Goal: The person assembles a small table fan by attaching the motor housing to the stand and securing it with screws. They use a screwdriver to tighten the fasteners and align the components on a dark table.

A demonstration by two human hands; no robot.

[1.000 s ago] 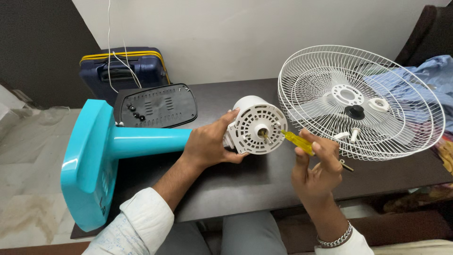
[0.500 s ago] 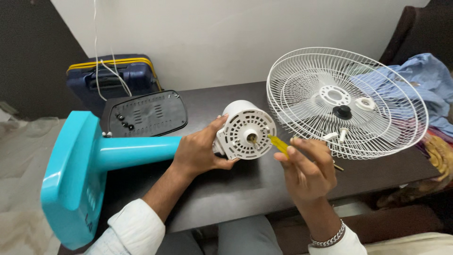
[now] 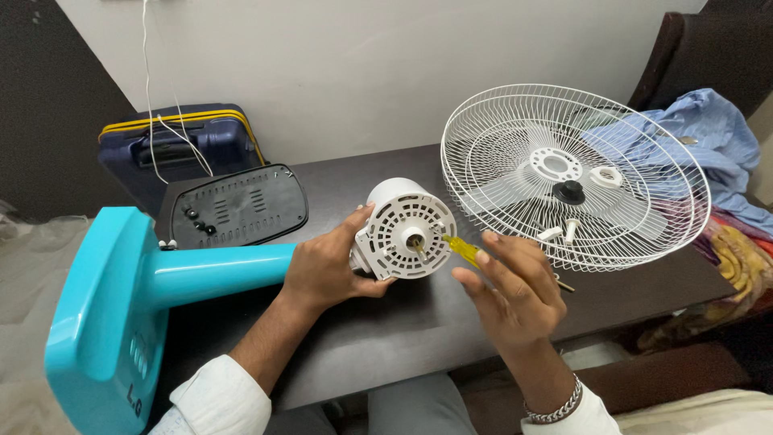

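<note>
Left hand (image 3: 326,270) was wrapped around the white round plastic fan motor housing (image 3: 401,229), fingers curled and clamped on its side and rear, thumb along the top edge. The housing sat at the end of the turquoise plastic fan stand (image 3: 153,282), which lay on its side across the dark brown table (image 3: 403,322), with the square base hanging off the left edge. The housing's slotted front face pointed toward the camera, short shaft at centre. Right hand (image 3: 515,294) held a yellow-handled screwdriver (image 3: 460,248), fingers bunched loosely round the handle and index finger extended; the tip was at the front face just beside the shaft, exact contact point too small to tell. A metal chain bracelet (image 3: 555,407) was on the right wrist. A white wire fan guard (image 3: 576,173) lay flat on the table to the right, holding a black round knob (image 3: 569,192), a white ring nut (image 3: 605,177) and small white pieces. A black oval plastic base plate (image 3: 237,205) lay at back left, with a navy suitcase (image 3: 177,145) behind it. Blue cloth (image 3: 708,137) was heaped at far right.
</note>
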